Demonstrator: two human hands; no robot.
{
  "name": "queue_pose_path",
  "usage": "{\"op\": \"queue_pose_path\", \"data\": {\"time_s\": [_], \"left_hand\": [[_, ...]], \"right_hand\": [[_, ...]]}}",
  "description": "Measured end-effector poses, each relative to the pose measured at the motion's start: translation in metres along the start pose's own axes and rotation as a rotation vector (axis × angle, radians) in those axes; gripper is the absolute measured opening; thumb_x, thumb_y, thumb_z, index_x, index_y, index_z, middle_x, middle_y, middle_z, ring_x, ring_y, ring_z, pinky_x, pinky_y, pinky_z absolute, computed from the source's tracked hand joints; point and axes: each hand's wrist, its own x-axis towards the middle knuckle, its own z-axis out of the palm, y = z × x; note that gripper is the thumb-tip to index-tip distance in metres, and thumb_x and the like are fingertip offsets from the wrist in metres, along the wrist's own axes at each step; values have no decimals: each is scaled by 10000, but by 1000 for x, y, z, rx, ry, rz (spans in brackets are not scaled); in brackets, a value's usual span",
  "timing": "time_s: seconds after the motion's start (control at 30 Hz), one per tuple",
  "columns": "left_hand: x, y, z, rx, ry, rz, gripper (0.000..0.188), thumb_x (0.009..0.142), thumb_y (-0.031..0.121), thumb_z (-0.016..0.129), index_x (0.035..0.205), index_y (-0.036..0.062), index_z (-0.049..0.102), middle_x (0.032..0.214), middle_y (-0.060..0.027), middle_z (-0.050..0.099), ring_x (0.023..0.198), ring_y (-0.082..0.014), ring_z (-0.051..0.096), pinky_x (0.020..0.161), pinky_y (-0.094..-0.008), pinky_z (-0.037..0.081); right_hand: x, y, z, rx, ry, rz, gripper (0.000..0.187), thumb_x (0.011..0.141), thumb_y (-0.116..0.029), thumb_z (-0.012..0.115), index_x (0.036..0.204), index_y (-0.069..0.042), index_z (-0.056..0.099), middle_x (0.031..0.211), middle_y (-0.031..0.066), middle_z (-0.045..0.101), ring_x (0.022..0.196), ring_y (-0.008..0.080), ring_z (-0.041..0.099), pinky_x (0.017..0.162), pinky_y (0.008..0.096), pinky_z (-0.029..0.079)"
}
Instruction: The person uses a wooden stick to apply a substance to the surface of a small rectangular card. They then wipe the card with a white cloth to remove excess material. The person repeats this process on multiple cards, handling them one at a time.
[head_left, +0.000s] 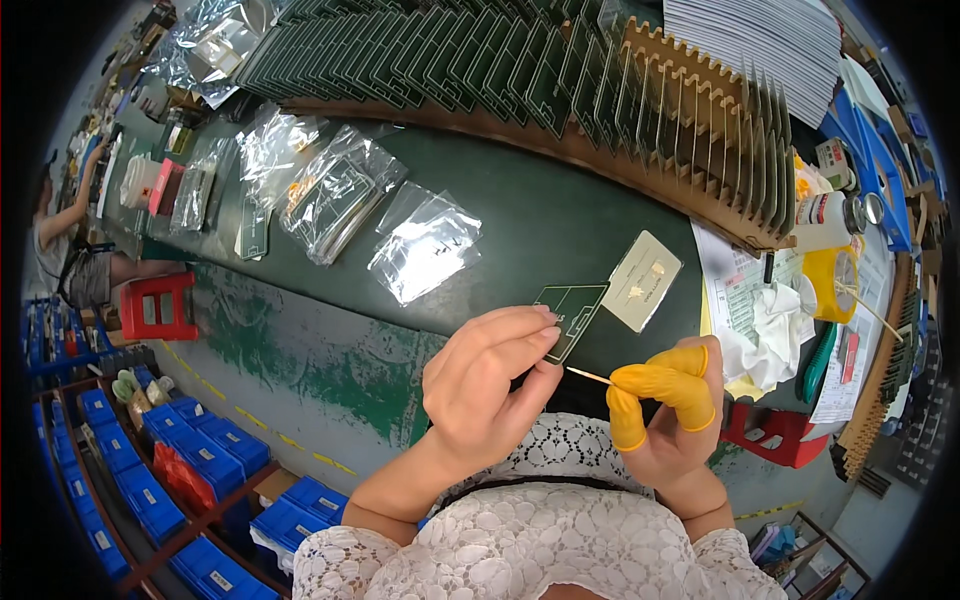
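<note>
My left hand (490,385) is closed, pinching the lower edge of a thin green panel (578,318) with pale outlines between thumb and fingers. The panel is tilted above the dark green tabletop. Yellow finger cots cover fingers of my right hand (668,405), which grips a thin wooden stick (590,376). The stick's pale tip points left, just below the panel's lower corner; whether it touches cannot be made out. Just beyond my hands lies a flat, pale rectangular card (644,282) with a small whitish patch on it.
A long brown slotted rack (640,165) of upright green panels crosses the far side. Clear plastic bags (335,195) and a clear sleeve (425,245) lie left. At right are crumpled white tissue (765,335), a yellow tape roll (830,282) and a white bottle (825,220).
</note>
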Motion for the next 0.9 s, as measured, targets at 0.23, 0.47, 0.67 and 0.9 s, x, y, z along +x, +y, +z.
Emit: {"op": "queue_pose_path", "data": {"time_s": [0.23, 0.47, 0.67, 0.9], "left_hand": [[0, 0, 1, 11, 1, 8, 358, 625, -144, 727, 952, -37, 629, 929, -172, 690, 813, -319, 706, 702, -343, 578], [0, 0, 1, -2, 4, 10, 360, 625, -144, 728, 954, -36, 627, 931, -171, 689, 815, -318, 706, 700, -343, 578], [-1, -1, 2, -6, 4, 6, 362, 627, -142, 732, 958, -38, 629, 934, -172, 689, 815, -318, 705, 700, -342, 577], [0, 0, 2, -6, 8, 7, 363, 627, -143, 734, 959, -42, 630, 930, -174, 690, 817, -317, 706, 701, -340, 577]], "right_hand": [[1, 0, 2, 4, 12, 3, 299, 697, -37, 806, 966, -97, 692, 857, 48, 587, 741, 233, 495, 648, 335, 390], [1, 0, 4, 1, 23, 14, 295, 699, -35, 805, 964, -93, 689, 846, 48, 586, 741, 232, 496, 646, 331, 390], [0, 1, 4, 7, 25, 24, 297, 700, -35, 806, 968, -94, 692, 841, 47, 587, 743, 229, 497, 642, 328, 391], [0, 1, 3, -5, 29, 38, 303, 696, -43, 815, 970, -100, 698, 847, 44, 585, 753, 230, 497, 643, 326, 397]]}}
